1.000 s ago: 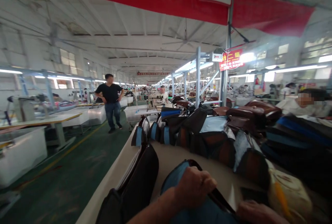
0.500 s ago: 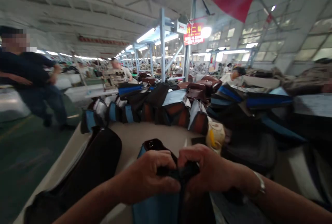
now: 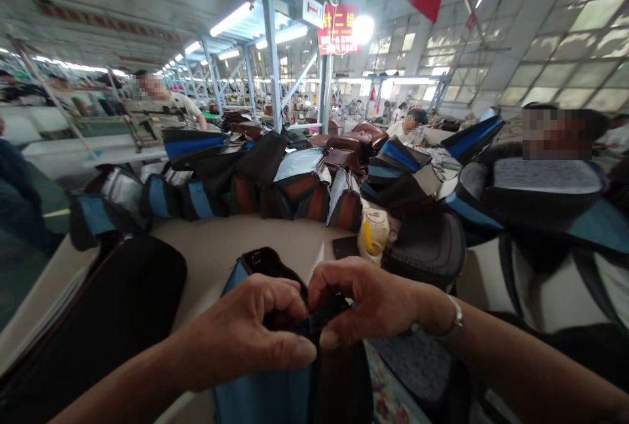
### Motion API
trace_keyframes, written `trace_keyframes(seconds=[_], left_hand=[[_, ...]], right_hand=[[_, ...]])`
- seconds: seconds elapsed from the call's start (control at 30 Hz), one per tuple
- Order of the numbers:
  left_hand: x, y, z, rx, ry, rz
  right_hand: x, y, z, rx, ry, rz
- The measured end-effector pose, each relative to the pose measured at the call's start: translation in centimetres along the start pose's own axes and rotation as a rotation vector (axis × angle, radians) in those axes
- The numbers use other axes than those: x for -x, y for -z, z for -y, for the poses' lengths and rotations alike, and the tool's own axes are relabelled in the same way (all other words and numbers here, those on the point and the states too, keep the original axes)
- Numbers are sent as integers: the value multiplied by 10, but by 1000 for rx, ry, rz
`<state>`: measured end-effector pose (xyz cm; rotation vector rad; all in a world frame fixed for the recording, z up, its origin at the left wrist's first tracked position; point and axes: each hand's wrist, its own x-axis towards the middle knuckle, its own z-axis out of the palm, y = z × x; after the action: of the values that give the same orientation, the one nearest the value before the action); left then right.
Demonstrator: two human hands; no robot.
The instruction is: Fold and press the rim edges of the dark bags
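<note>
A blue bag with dark brown trim point(image 3: 265, 392) stands on the pale worktable point(image 3: 216, 244) right in front of me. My left hand point(image 3: 248, 332) and my right hand point(image 3: 366, 299) meet at the bag's top, both pinched on its dark strap or edge point(image 3: 314, 322). A metal bracelet sits on my right wrist. The bag's rounded brown end point(image 3: 263, 260) pokes out beyond my fingers.
A black bag point(image 3: 113, 306) lies at my left. Several blue, brown and black bags point(image 3: 295, 188) are piled along the table's far side and right. A cream and yellow object point(image 3: 372, 234) stands mid-table. Seated workers point(image 3: 555, 132) and blue steel posts point(image 3: 270, 37) stand beyond.
The view swung right and down. My right hand came up from the lower right to join the left at the bag's top; both now pinch the dark strap.
</note>
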<state>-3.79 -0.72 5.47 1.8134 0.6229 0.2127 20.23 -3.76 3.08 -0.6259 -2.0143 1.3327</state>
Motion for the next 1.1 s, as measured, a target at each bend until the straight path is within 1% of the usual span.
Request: trace_keyframes(seconds=[0.1,0.27,0.4,0.53,0.67,0.73,0.93,1.1], left_hand=[[-1,-5,-2,-27,16,-32],[-3,-13,-4,-73,99,-91],[-5,-16,-8,-62,97,-125],[-6,-18,-9,-60,101,-138],[-7,-20,-8,-89,101,-154],[-8,-21,-7,-91,92,-158],[-8,-24,-10,-85,106,-126],[-7,-27,-12,-196,126,-172]], right_hand=[[0,-2,-3,-59,15,-9],[4,-4,-3,-24,-1,-48],[9,-5,-1,-9,-11,-63],[11,-7,4,-20,-68,-94],[8,-12,6,127,-77,-177],[8,-15,5,178,-93,-197],[11,-21,2,83,-124,-194],[13,-20,0,85,-170,-199]])
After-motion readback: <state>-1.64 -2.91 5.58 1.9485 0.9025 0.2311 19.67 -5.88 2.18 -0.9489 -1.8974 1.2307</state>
